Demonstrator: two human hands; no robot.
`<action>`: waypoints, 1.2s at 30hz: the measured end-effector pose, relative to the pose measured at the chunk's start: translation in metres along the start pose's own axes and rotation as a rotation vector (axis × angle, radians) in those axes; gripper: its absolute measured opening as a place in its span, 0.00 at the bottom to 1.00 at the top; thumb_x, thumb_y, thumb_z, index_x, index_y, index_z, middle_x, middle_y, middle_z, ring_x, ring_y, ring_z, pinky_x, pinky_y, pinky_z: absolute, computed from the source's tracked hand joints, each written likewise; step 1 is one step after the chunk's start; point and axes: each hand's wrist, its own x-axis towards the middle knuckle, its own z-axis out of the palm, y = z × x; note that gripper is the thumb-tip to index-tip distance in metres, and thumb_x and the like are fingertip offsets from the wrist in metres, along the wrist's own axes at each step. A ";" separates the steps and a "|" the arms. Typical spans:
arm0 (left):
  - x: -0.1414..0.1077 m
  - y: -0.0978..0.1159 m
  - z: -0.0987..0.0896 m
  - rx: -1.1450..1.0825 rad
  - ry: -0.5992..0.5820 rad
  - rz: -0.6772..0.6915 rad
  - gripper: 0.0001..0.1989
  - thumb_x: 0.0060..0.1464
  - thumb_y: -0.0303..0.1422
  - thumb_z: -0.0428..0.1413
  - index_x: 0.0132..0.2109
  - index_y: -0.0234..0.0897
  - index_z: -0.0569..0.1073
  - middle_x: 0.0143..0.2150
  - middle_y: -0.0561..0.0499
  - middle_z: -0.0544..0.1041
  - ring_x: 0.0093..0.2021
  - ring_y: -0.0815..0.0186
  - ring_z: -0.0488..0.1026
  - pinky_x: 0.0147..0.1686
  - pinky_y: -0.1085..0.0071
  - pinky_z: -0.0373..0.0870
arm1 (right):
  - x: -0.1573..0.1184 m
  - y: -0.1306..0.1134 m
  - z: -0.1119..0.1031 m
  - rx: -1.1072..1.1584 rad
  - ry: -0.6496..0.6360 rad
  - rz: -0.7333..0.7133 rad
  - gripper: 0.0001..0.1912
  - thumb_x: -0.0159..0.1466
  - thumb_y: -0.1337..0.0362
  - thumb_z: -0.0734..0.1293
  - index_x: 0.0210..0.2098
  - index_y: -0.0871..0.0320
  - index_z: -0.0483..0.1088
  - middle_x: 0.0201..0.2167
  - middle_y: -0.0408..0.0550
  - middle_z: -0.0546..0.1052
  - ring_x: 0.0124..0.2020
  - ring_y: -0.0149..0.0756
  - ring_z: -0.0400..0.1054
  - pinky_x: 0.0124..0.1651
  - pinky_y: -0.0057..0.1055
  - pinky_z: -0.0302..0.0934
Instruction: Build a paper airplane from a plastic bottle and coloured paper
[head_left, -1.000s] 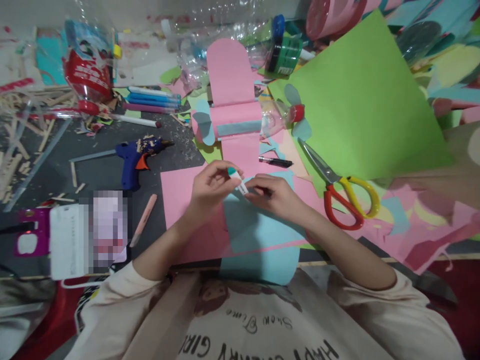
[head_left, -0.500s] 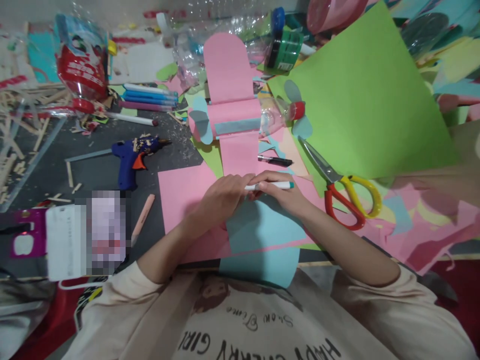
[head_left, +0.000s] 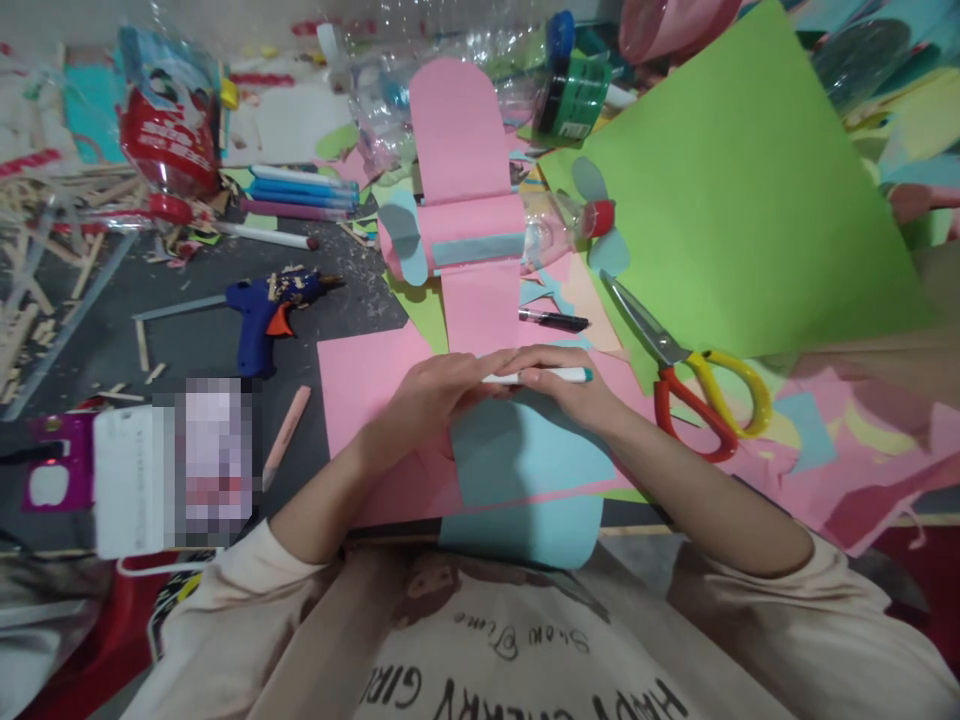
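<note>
My right hand [head_left: 566, 383] is closed on a white marker with a teal end [head_left: 568, 375], which lies nearly level. My left hand [head_left: 442, 385] reaches in from the left, its fingers together and meeting those of my right hand; what its fingertips press on is hidden. Under both hands lies a light blue paper [head_left: 532, 455], on top of a pink sheet [head_left: 360, 400]. Just beyond the hands is a plastic bottle wrapped in pink paper [head_left: 472, 215], with light blue paper pieces and a red cap. A black pen [head_left: 555, 320] lies beside it.
Scissors with red and yellow handles [head_left: 675, 355] lie right of my hands, partly on a large green sheet [head_left: 735, 190]. At the left are a blue glue gun [head_left: 259, 320], a pink stick [head_left: 287, 435], several markers [head_left: 300, 190], a red-labelled bottle [head_left: 169, 130] and wood sticks.
My left hand has shifted slightly left, its fingers now flatter and more stretched toward my right hand. The marker in my right hand has moved a little to the right. The view has shifted slightly.
</note>
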 end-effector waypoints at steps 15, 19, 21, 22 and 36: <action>-0.004 -0.030 -0.051 0.568 0.564 -0.276 0.08 0.59 0.30 0.54 0.39 0.46 0.78 0.40 0.50 0.78 0.46 0.54 0.73 0.55 0.47 0.61 | 0.005 0.007 -0.031 -0.880 0.454 -0.381 0.16 0.66 0.62 0.64 0.54 0.51 0.65 0.42 0.51 0.76 0.44 0.47 0.74 0.50 0.51 0.69; -0.004 -0.020 -0.029 0.469 0.322 -0.074 0.10 0.66 0.34 0.51 0.49 0.46 0.76 0.49 0.48 0.79 0.50 0.55 0.75 0.52 0.52 0.68 | 0.009 0.006 -0.038 -1.073 0.370 -0.325 0.19 0.62 0.65 0.66 0.53 0.52 0.66 0.43 0.53 0.78 0.45 0.50 0.74 0.50 0.50 0.69; -0.002 -0.009 -0.013 0.444 0.155 -0.015 0.12 0.64 0.35 0.56 0.53 0.46 0.75 0.57 0.48 0.78 0.56 0.55 0.75 0.54 0.56 0.70 | 0.010 0.007 -0.040 -1.085 0.312 -0.314 0.19 0.62 0.66 0.65 0.53 0.53 0.66 0.44 0.54 0.79 0.45 0.50 0.75 0.49 0.50 0.69; -0.002 -0.004 -0.006 0.480 0.034 -0.013 0.16 0.64 0.33 0.55 0.58 0.44 0.72 0.62 0.45 0.74 0.62 0.53 0.71 0.59 0.53 0.68 | 0.011 0.007 -0.041 -1.076 0.292 -0.303 0.19 0.62 0.66 0.64 0.53 0.54 0.67 0.44 0.54 0.80 0.45 0.51 0.75 0.49 0.49 0.69; -0.005 0.003 0.004 0.442 -0.114 -0.104 0.22 0.67 0.35 0.51 0.66 0.35 0.66 0.69 0.34 0.67 0.66 0.50 0.70 0.60 0.54 0.73 | -0.002 -0.042 -0.081 -1.404 0.256 -0.260 0.12 0.64 0.63 0.64 0.46 0.54 0.72 0.38 0.58 0.80 0.41 0.52 0.73 0.41 0.46 0.67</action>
